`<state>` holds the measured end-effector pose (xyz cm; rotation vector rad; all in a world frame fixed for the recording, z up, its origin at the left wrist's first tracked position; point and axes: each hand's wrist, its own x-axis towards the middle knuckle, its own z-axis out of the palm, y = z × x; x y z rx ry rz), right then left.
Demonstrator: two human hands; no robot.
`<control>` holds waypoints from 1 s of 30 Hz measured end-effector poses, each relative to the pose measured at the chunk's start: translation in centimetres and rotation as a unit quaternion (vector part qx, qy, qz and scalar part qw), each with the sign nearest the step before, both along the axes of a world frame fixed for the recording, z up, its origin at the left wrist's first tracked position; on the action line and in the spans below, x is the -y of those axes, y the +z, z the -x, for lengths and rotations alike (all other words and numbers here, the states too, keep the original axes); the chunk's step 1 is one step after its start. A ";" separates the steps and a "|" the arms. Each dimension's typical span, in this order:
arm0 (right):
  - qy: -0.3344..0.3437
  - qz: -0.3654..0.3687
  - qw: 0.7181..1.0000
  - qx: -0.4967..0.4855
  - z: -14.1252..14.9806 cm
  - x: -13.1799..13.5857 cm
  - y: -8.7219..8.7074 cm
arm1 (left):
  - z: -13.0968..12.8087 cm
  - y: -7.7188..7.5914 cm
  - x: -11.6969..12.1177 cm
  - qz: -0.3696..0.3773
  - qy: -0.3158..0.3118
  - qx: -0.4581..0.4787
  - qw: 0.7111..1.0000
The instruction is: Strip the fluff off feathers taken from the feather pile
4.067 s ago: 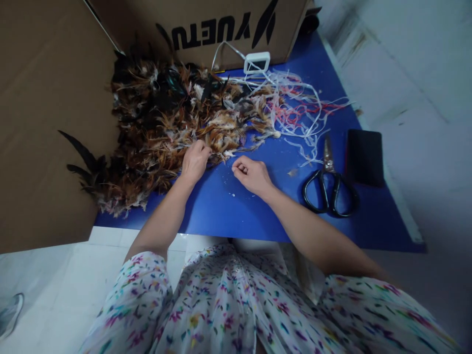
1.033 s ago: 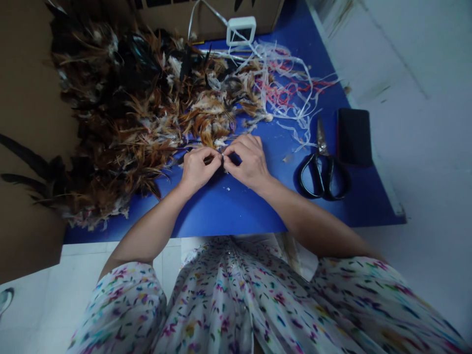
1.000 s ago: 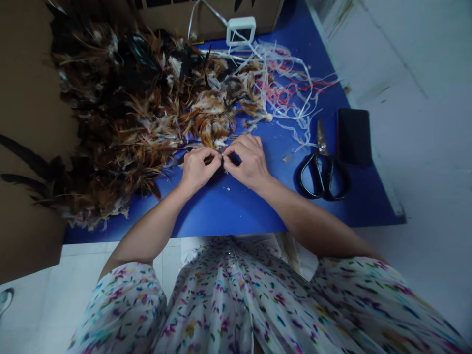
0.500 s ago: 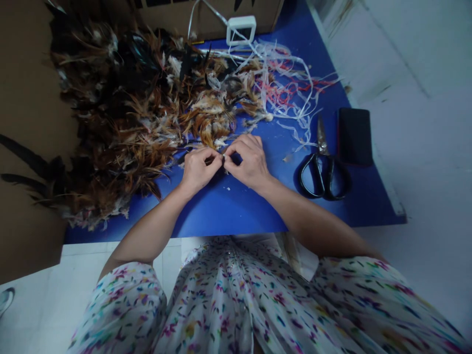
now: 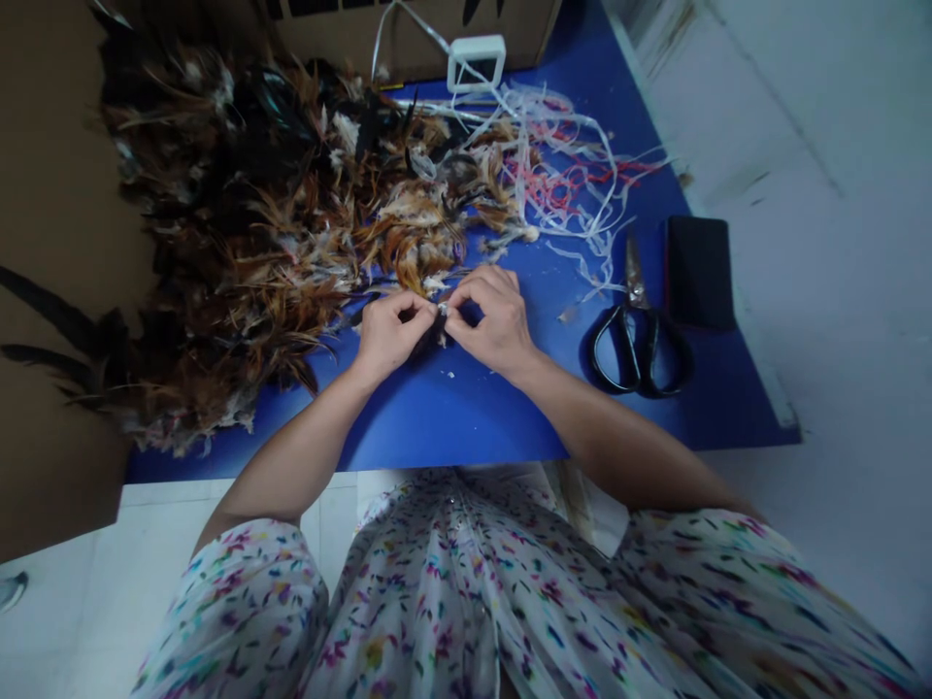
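Observation:
My left hand [image 5: 394, 335] and my right hand [image 5: 489, 316] meet above the blue table, thumb and forefinger pinched on each. Between the fingertips is a feather [image 5: 441, 313], with a pale bit at the pinch and a dark part below; much of it is hidden by the fingers. Just beyond my hands lies a big pile of brown, black and whitish feathers [image 5: 291, 223], spreading far to the left. A tangle of white and red ribbon strips [image 5: 564, 175] lies beyond my right hand.
Black-handled scissors [image 5: 641, 340] lie to the right, blades pointing away, beside a dark rectangular object [image 5: 700, 272]. A white square-framed object [image 5: 476, 62] stands at the back against a cardboard box [image 5: 408, 39]. More cardboard [image 5: 58, 427] borders the left. The blue table [image 5: 466, 427] ends close to my body.
My fingertips have parted very slightly, and more of the pale bit shows between them. Both hands stay in nearly the same place, still pinching.

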<state>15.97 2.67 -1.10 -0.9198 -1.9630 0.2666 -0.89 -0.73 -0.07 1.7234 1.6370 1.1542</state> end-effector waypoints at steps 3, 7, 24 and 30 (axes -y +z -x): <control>-0.004 0.016 1.000 -0.001 0.0 0.0 0.1 | 0.1 -0.2 -0.1 0.018 0.005 0.026 1.000; 0.005 0.021 1.000 -0.018 -0.2 -0.2 0.0 | 0.2 -0.3 -0.1 0.015 -0.024 0.021 0.999; 0.007 0.019 0.999 -0.031 -0.3 -0.3 0.3 | 0.1 0.2 0.3 0.001 -0.061 -0.021 0.998; 0.008 0.061 0.996 -0.067 -0.7 -0.9 0.2 | 0.3 -0.1 -0.1 0.068 -0.136 0.138 0.979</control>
